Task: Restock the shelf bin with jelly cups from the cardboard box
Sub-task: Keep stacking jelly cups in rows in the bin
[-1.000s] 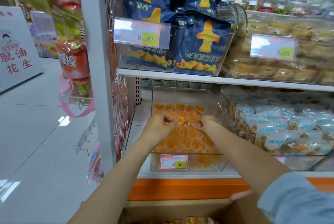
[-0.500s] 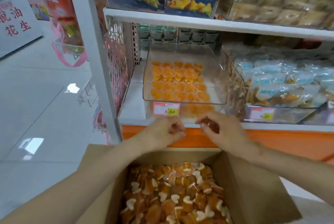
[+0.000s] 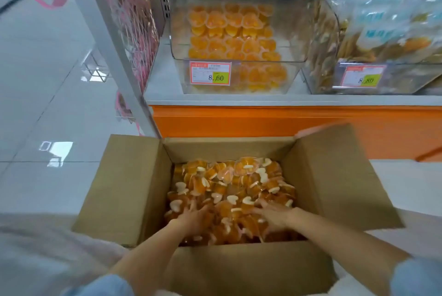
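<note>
The left hand (image 3: 191,218) lies on the jelly cups (image 3: 229,183) inside the cardboard box (image 3: 124,188), its grip released, with the fingers spread flat over the pile. Just right of it, with cups between, the right hand (image 3: 273,219) reaches in; its grip seems released too, though the fingertips sink among blurred cups. The near wall of the box hides both wrists, and the frame cuts off the sleeves. Beyond both grips, up on the shelf, the clear shelf bin (image 3: 239,60) holds a low layer of cups behind its price tag (image 3: 210,76).
</note>
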Tool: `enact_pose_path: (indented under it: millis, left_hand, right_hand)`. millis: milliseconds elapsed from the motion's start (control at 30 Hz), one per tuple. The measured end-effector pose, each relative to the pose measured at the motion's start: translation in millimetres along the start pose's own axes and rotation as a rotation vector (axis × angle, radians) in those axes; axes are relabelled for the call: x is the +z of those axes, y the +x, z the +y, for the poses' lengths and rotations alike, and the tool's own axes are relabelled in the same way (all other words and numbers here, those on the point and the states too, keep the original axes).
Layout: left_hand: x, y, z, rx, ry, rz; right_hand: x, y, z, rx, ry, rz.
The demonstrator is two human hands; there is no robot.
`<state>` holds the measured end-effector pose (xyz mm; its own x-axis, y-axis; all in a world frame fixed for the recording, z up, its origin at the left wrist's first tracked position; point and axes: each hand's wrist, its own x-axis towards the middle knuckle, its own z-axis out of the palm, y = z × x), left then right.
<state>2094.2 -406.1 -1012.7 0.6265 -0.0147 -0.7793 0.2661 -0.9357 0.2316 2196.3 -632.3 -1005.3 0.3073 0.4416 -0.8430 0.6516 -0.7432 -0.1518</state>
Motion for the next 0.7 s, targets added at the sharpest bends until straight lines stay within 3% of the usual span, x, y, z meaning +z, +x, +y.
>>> enact_pose_path:
  millis: [133, 333, 567, 700]
  left_hand:
    - [7, 31, -13, 0.08, 0.081, -0.007]
    - [15, 58, -17, 0.115, 0.095, -0.197]
    - [17, 56, -17, 0.055, -0.165, -0.042]
    - [16, 49, -9, 0.1, -0.176, -0.037]
  right_hand:
    - [14, 12, -9, -0.1, -0.101, 0.098]
    - [24, 25, -2, -0.142, -0.084, 0.177]
    - [23, 25, 1, -0.168, -0.007, 0.202]
    - [21, 23, 0, -0.175, 0.035, 0.201]
